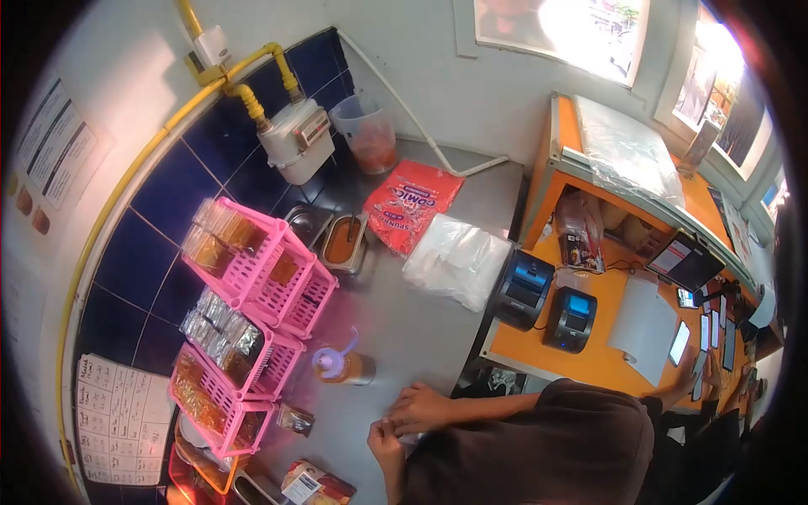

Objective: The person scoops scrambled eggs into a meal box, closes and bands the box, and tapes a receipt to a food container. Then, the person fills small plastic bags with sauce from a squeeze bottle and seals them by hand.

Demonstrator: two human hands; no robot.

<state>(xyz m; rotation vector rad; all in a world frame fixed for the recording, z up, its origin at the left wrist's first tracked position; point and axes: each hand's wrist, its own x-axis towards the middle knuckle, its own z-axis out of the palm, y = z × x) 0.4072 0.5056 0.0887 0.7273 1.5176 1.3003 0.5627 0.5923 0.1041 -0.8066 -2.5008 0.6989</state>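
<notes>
My left hand (386, 444) is closed in a loose fist near the edge of the metal counter (387, 324). Just above it, my right hand (421, 408) has its fingers bent and pressed together, close to the left. A small pale patch shows between the hands; whatever they hold, if anything, is hidden. The squeeze bottle (343, 368) with a purple top and orange-brown contents stands nearest to them. A small dark packet (295, 419) and a red-and-yellow package (316, 485) lie to the left.
Stacked pink baskets (282, 288) hold wrapped packets. Behind are a steel sauce container (343, 242), red plastic bags (411, 207) and clear bags (459, 263). On the orange desk stand black printers (526, 290), a paper roll (643, 328) and several phones. A co-worker's hand (680, 385) is there.
</notes>
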